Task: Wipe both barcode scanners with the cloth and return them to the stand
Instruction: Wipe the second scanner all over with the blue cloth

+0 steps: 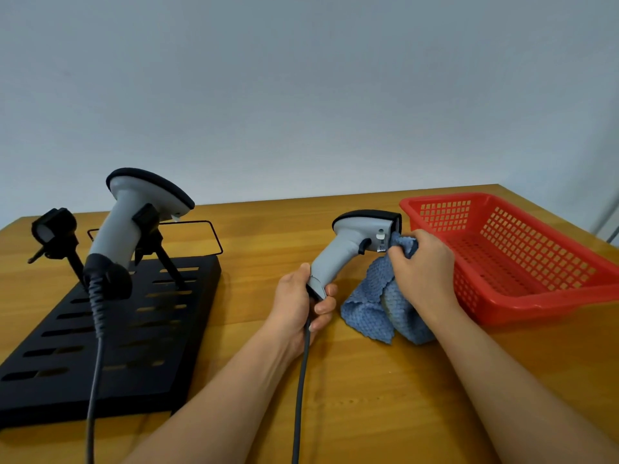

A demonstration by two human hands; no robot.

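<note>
Wooden table (368, 396): my left hand (301, 309) grips one scanner (355, 242) mid-table, right hand (422, 262) clutches the cloth (378, 306) against its head (other scanner (134, 212) sits in the stand (110, 329), far left). Next, probably return it.

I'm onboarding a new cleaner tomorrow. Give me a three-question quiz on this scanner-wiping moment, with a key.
1. True or false: the left hand holds the scanner being wiped by its handle.
2. Where is the blue cloth? A) lying in the red basket B) in the right hand, pressed to the scanner's head C) draped over the stand
3. How many of the stand's two holders carry a scanner?

Key: 1 true; 2 B; 3 one: the other scanner sits in the right holder, the left holder is vacant.
</note>
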